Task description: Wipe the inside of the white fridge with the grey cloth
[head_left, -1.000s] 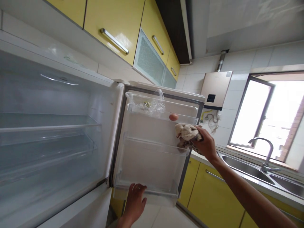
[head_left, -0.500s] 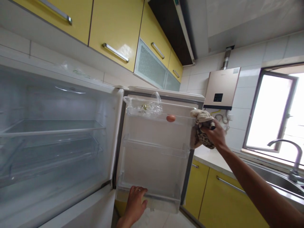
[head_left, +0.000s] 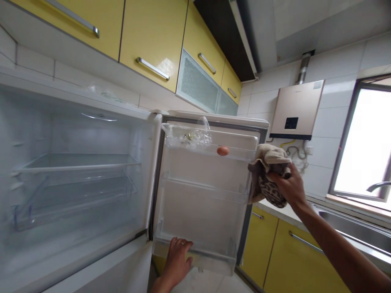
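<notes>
An open fridge door [head_left: 201, 203] stands in front of me with clear door shelves. The top door shelf holds one brown egg [head_left: 222, 151] and a crumpled clear plastic bag [head_left: 191, 137]. My right hand [head_left: 288, 187] is closed round a beige and dark patterned cloth [head_left: 265, 173], which presses against the door's outer right edge. At the bottom, my left hand [head_left: 179, 260] rests on the lowest door shelf, fingers curled over its rim.
The fridge interior [head_left: 76, 175] on the left shows bare glass shelves. Yellow wall cabinets [head_left: 152, 40] hang above, yellow base cabinets [head_left: 290, 256] sit under a counter with a steel sink [head_left: 357, 232]. A water heater [head_left: 296, 110] hangs beside the window.
My right hand has carried the cloth from the inner side of the door, below the egg, out to the door's right edge. The view has swung left. My left hand stays on the bottom shelf.
</notes>
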`<state>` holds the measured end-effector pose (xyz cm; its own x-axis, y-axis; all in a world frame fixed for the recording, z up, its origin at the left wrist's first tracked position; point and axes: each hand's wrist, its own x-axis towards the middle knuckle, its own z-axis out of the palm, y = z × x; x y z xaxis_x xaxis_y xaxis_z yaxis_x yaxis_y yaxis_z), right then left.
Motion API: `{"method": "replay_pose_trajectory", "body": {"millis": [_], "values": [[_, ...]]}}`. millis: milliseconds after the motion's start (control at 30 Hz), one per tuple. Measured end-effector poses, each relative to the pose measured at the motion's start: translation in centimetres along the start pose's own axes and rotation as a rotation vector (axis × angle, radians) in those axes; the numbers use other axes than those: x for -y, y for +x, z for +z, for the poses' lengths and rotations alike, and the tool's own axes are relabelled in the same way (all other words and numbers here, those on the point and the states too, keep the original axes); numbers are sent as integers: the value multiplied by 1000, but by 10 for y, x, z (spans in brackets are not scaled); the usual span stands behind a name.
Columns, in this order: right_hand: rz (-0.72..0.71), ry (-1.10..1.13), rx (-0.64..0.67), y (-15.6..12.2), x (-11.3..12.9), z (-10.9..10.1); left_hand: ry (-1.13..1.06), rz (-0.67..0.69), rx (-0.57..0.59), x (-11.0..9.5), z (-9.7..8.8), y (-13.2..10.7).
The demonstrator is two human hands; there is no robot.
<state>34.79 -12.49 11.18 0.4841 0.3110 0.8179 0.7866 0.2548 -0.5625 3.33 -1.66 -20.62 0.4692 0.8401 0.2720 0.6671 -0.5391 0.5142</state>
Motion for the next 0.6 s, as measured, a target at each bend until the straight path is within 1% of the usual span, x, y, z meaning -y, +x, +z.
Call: {"method": "replay_pose_trajectory", "body": {"millis": [67,167,267,333,400,500,533,567,600], "values": [[-41,-10,-48,12,14,-8,13,5,1,-1,-1,0],[-149,-92,-29,33,42,-17,31,13,0,-2,-2,-1],[-280,-295,-36,58,75,-20,43,28,-12,-1,0,-2],[-366,-452,-21,77,97,-17,56,36,-32,2,4,-1],[-436,-570,77,95,116,-8,66,45,-55,5,8,0],[-475,-704,333,118,134,19,62,65,-68,10,13,2],[-472,-714,416,124,137,31,58,70,-69,12,14,2],[-462,-695,469,130,139,44,55,73,-70,13,14,1],[-449,-655,474,136,140,56,56,73,-71,13,14,1]]}}
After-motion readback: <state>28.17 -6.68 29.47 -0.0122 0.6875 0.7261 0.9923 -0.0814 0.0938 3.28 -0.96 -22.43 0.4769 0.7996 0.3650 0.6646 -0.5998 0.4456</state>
